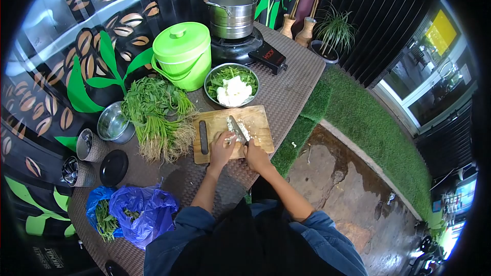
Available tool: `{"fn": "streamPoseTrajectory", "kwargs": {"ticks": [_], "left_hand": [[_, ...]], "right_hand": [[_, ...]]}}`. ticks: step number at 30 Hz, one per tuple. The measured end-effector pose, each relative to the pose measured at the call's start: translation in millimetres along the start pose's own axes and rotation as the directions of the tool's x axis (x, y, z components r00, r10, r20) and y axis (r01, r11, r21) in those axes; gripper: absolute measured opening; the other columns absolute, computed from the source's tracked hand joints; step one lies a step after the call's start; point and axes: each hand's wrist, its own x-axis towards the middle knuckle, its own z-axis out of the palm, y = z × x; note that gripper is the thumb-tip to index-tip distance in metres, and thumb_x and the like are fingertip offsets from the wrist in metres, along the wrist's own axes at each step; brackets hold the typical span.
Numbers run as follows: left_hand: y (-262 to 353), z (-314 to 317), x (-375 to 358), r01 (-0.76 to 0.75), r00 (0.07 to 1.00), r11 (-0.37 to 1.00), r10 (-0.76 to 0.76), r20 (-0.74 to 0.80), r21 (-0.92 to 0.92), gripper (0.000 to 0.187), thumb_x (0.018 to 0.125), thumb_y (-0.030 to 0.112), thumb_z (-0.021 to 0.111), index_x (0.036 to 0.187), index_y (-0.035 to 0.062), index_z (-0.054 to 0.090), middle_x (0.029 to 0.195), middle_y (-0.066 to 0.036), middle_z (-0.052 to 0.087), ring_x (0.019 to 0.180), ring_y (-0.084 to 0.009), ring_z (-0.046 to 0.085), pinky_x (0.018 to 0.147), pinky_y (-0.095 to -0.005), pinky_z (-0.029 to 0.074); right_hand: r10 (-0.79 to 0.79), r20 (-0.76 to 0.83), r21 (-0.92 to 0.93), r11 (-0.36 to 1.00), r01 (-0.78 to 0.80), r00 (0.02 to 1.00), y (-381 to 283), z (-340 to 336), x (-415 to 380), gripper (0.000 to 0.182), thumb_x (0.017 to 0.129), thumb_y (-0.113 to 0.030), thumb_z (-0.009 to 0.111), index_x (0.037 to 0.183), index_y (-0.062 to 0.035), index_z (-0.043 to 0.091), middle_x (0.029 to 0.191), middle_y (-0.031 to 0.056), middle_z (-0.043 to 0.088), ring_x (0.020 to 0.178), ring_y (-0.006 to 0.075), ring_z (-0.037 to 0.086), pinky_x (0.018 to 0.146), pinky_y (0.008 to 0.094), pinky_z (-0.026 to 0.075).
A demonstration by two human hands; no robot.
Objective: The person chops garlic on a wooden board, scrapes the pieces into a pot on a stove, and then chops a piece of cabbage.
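A wooden cutting board (219, 122) lies near the table's front edge, with finely chopped white pieces (244, 129) on its middle. My right hand (255, 156) is closed round the handle of a knife (237, 127), whose blade points up and left over the pieces. Just left of the blade, my left hand (223, 148) rests on the board with its fingers curled and pressed together; what lies under them is too small to make out. Behind the board stands a metal bowl (207, 90) with green leaves (222, 77) and a white mass (234, 92).
Rooted greens (158, 112) lie left of the board. Behind are a green lidded bucket (183, 53) and a steel pot (232, 15) on a stove (225, 51). A metal bowl (115, 122), black lid (113, 167) and blue bags (146, 212) stand farther left.
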Motion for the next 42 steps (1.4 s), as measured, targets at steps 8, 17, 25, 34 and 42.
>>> {"fn": "streamPoseTrajectory", "kwargs": {"ticks": [8, 17, 25, 34, 42], "left_hand": [[-24, 8, 47, -0.155, 0.978, 0.984, 0.166, -0.126, 0.090, 0.015, 0.086, 0.008, 0.064, 0.098, 0.0004, 0.068, 0.099, -0.016, 0.065, 0.091, -0.0305, 0.061, 0.081, -0.0361, 0.048], [-26, 10, 50, 0.006, 0.975, 0.999, -0.015, 0.220, 0.039, 0.018, 0.090, 0.008, 0.055, 0.099, -0.0013, 0.068, 0.097, -0.020, 0.065, 0.092, -0.0334, 0.062, 0.082, -0.0388, 0.048], [-8, -15, 14, 0.005, 0.997, 1.000, -0.004, 0.079, -0.013, 0.019, 0.080, 0.007, 0.069, 0.096, -0.0023, 0.069, 0.098, -0.016, 0.068, 0.090, -0.0294, 0.063, 0.080, -0.0348, 0.049], [-18, -4, 6, 0.005, 0.997, 0.996, -0.012, 0.081, 0.090, 0.018, 0.074, 0.009, 0.073, 0.090, -0.0006, 0.072, 0.097, -0.013, 0.068, 0.093, -0.0289, 0.059, 0.083, -0.0367, 0.047], [-15, -4, 8, -0.047, 0.993, 0.985, 0.028, 0.115, 0.163, 0.017, 0.077, 0.008, 0.071, 0.092, 0.0007, 0.070, 0.096, -0.013, 0.067, 0.092, -0.0300, 0.059, 0.082, -0.0371, 0.047]], "right_hand": [[-0.056, -0.085, 0.178, 0.981, 0.071, 0.995, 6, -8, -13, 0.032, 0.096, -0.023, 0.044, 0.104, 0.0074, 0.044, 0.083, 0.0369, 0.059, 0.083, 0.0513, 0.058, 0.075, 0.0558, 0.045], [-0.026, -0.126, 0.186, 0.981, 0.050, 0.992, 16, 0, -15, 0.031, 0.095, -0.022, 0.048, 0.101, 0.0076, 0.045, 0.081, 0.0359, 0.060, 0.081, 0.0506, 0.059, 0.072, 0.0555, 0.046], [-0.067, -0.152, 0.156, 0.984, 0.091, 0.986, 1, 5, -14, 0.030, 0.095, -0.023, 0.048, 0.101, 0.0055, 0.045, 0.078, 0.0342, 0.060, 0.077, 0.0503, 0.060, 0.070, 0.0560, 0.047], [-0.084, -0.035, -0.053, 0.995, 0.082, 0.996, -6, -5, 1, 0.031, 0.096, -0.026, 0.043, 0.104, 0.0041, 0.044, 0.082, 0.0303, 0.063, 0.078, 0.0455, 0.063, 0.069, 0.0525, 0.049], [-0.168, 0.024, -0.195, 0.966, 0.170, 0.985, -20, -33, 5, 0.025, 0.091, -0.019, 0.047, 0.101, 0.0035, 0.048, 0.082, 0.0266, 0.065, 0.077, 0.0425, 0.065, 0.069, 0.0485, 0.053]]}}
